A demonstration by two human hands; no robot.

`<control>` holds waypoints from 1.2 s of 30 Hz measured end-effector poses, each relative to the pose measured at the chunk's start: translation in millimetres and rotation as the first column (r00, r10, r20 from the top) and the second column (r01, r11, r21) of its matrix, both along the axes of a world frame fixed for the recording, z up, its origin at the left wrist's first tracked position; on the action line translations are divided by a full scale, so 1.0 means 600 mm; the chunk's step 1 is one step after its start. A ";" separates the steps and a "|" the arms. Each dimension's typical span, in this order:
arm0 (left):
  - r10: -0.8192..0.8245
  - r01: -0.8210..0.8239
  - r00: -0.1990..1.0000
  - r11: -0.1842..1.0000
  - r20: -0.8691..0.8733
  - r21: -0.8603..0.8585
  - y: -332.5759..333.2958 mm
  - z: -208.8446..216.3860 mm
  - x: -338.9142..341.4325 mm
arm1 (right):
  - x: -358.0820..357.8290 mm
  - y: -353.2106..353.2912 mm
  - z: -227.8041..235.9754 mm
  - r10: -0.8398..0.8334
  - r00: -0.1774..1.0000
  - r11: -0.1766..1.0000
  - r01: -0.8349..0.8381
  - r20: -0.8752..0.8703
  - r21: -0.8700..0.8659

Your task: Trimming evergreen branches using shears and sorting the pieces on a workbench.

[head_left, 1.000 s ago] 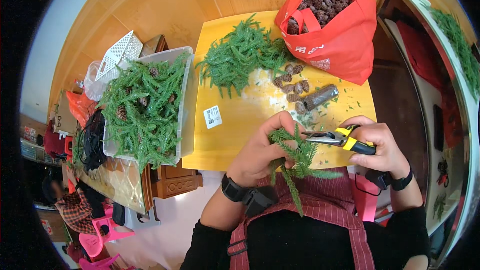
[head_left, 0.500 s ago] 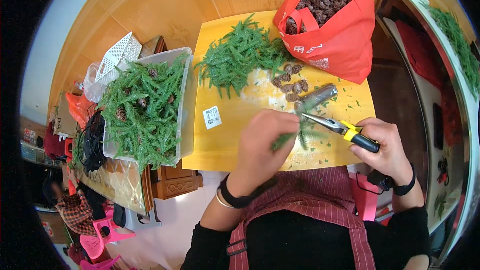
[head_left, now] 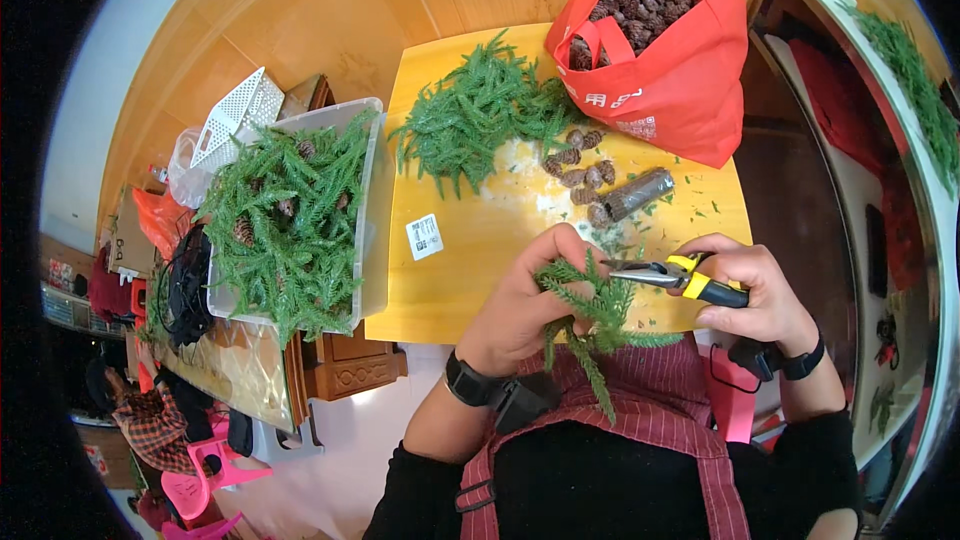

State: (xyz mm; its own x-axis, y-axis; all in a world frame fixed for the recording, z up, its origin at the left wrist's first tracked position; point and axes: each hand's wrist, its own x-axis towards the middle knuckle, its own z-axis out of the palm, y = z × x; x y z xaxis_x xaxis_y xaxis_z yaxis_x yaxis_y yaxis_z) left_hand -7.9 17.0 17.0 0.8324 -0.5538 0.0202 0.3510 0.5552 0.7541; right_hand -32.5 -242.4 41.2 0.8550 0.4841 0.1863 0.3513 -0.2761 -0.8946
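At the table's near edge, my left hand (head_left: 530, 298) is closed round an artificial pine sprig (head_left: 600, 315), whose green tips hang down over the apron. My right hand (head_left: 755, 290) grips long-nose pliers (head_left: 690, 278) with yellow and black handles. The plier jaws are parted and reach to the sprig, close to my left fingers; whether they touch its stem I cannot tell. Beyond my hands, several loose pine cones (head_left: 573, 177) lie beside a dark grey roll (head_left: 638, 193). A heap of green pine sprigs (head_left: 480, 110) covers the far left of the yellow table (head_left: 430, 295).
A red bag (head_left: 665, 90) full of pine cones stands at the back right. Left of the table is a clear plastic bin (head_left: 372, 240) piled with sprigs and cones. A white label (head_left: 424, 237) lies on the table. At far left, a person (head_left: 150, 420) sits near pink chairs.
My left hand has turned, and the sprig now points down toward me over the table edge. The pliers have tilted more level, and their jaws have parted.
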 end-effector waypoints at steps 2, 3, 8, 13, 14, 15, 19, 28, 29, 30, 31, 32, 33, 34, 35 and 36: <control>-0.124 0.121 0.991 0.991 -0.045 -0.065 0.002 -0.013 0.001 | 0.002 0.000 -0.003 0.016 1.000 1.000 -0.016 0.016 0.005; -0.124 0.121 0.991 0.991 -0.045 -0.065 0.002 -0.013 0.001 | 0.003 0.000 -0.003 0.030 0.999 1.000 -0.030 0.032 0.008; 0.050 -0.054 0.998 0.990 0.035 0.131 0.002 0.005 0.003 | -0.003 0.000 0.006 -0.026 0.999 0.997 0.028 0.032 -0.066; 0.136 -0.580 0.619 0.743 0.773 0.334 -0.001 0.023 0.010 | -0.016 0.014 0.033 -0.204 0.978 0.954 0.189 -0.041 -0.231; -0.107 -0.828 0.153 0.529 0.982 0.186 -0.001 0.026 0.012 | -0.017 0.016 0.035 -0.222 0.972 0.946 0.195 -0.076 -0.261; -0.145 -0.846 0.118 0.503 0.982 0.176 -0.001 0.023 0.009 | -0.018 0.017 0.036 -0.240 0.964 0.936 0.200 -0.111 -0.290; 0.166 -0.642 0.560 0.706 0.812 0.299 -0.002 0.012 0.003 | -0.012 0.005 0.003 -0.166 0.986 0.982 0.165 0.000 -0.096; -0.023 0.023 0.986 1.000 -0.162 -0.001 -0.001 -0.003 0.000 | 0.000 0.003 -0.003 0.007 0.979 0.999 0.003 -0.202 0.052; -0.057 0.050 0.984 0.998 -0.166 -0.045 -0.004 -0.002 -0.001 | 0.000 0.000 -0.006 0.023 0.980 0.998 -0.011 -0.200 0.060; -0.091 0.077 0.981 0.993 -0.169 -0.089 -0.005 -0.001 -0.002 | 0.000 -0.001 -0.007 0.039 0.979 0.997 -0.026 -0.198 0.069; -0.092 0.078 0.981 0.993 -0.169 -0.089 -0.005 -0.001 -0.001 | 0.000 -0.001 -0.007 0.038 0.979 0.997 -0.024 -0.198 0.069; -0.109 0.098 0.983 0.992 -0.149 -0.083 -0.004 -0.003 0.000 | 0.000 0.000 -0.008 0.043 0.981 0.996 -0.029 -0.190 0.079; -0.127 0.117 0.984 0.990 -0.129 -0.077 -0.002 -0.005 0.001 | 0.000 0.001 -0.008 0.049 0.982 0.995 -0.033 -0.182 0.089; -0.125 0.116 0.984 0.990 -0.129 -0.075 -0.001 -0.008 0.002 | 0.000 0.003 -0.007 0.051 0.982 0.995 -0.035 -0.181 0.090; -0.154 0.142 0.982 0.983 -0.111 -0.114 0.000 -0.015 0.005 | 0.000 0.006 -0.007 0.044 0.988 0.996 -0.031 -0.150 0.088; -0.182 0.167 0.979 0.974 -0.092 -0.152 0.001 -0.019 0.006 | 0.001 0.007 -0.007 0.039 0.992 0.996 -0.028 -0.118 0.086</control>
State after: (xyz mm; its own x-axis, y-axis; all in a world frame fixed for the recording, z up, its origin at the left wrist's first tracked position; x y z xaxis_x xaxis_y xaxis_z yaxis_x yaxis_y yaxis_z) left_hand -4.0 17.5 5.8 0.7247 -0.6885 0.0277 0.5245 0.5772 0.6259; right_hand -32.1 -238.1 37.1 0.8571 0.4997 0.1252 0.2484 -0.1880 -0.9502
